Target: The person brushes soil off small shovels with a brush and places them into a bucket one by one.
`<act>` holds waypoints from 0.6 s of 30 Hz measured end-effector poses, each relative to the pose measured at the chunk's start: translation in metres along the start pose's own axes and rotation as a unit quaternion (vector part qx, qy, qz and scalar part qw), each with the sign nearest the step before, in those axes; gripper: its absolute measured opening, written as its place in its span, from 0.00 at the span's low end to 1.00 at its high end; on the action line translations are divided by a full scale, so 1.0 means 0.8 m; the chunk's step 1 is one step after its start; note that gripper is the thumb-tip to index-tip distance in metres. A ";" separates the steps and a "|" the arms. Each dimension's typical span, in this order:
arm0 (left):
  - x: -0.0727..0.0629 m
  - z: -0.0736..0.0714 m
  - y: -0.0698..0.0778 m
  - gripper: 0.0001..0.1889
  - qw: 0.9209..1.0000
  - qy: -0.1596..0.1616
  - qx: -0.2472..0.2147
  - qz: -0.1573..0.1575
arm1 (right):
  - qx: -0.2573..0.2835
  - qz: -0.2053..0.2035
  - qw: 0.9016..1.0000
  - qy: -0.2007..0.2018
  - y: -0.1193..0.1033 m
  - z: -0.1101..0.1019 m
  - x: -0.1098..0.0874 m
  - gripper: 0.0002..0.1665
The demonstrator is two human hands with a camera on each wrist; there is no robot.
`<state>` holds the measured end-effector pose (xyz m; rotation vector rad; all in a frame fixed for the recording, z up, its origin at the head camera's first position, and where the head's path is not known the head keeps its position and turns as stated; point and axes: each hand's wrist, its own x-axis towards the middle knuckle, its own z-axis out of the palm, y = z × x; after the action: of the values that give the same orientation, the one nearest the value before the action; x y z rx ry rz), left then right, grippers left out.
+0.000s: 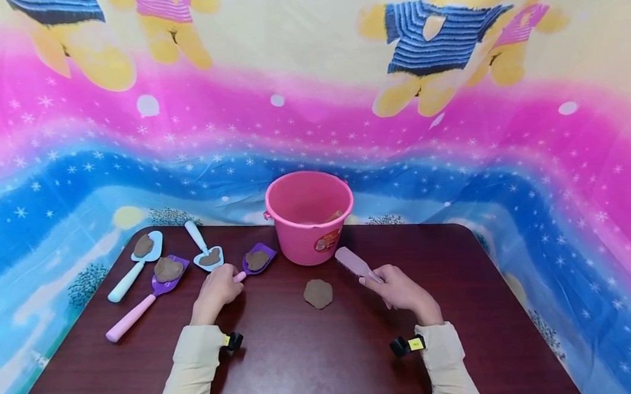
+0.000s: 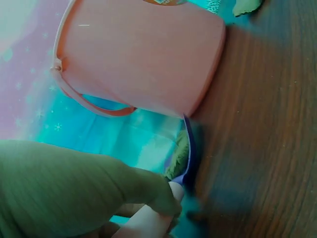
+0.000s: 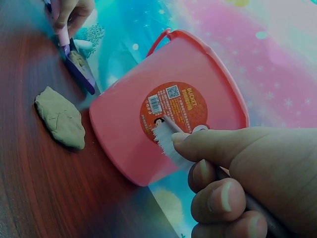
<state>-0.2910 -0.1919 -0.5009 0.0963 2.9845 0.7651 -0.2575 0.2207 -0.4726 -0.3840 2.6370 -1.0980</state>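
Observation:
My left hand (image 1: 219, 291) grips the pink handle of a small purple toy shovel (image 1: 266, 250). On its blade lies a lump of brown clay (image 1: 256, 260), and the blade is close beside the pink bucket (image 1: 307, 244). My right hand (image 1: 402, 290) holds a pale pink brush (image 1: 353, 262) by its handle, thumb along it. White bristles (image 3: 171, 146) show in the right wrist view, in front of the bucket's orange label (image 3: 173, 109). Between the hands, a flattened piece of brown clay (image 1: 318, 294) rests on the table.
At the left lie a light-blue shovel (image 1: 157, 241), a purple shovel (image 1: 162, 286) with a pink handle, and a smaller light-blue shovel (image 1: 193, 230), each bearing clay. Something tan (image 1: 335, 215) is partly visible inside the bucket. A printed cloth (image 1: 226, 136) hangs behind the dark table (image 1: 297, 364).

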 end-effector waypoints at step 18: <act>-0.015 -0.025 0.004 0.08 0.993 -0.065 -0.021 0.092 | 0.005 -0.025 1.000 -0.012 -0.012 0.006 0.000 0.24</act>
<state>-0.2807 -0.1993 -0.4812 0.4086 2.8633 0.8044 -0.2543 0.2112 -0.4690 -0.4595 2.6131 -1.1143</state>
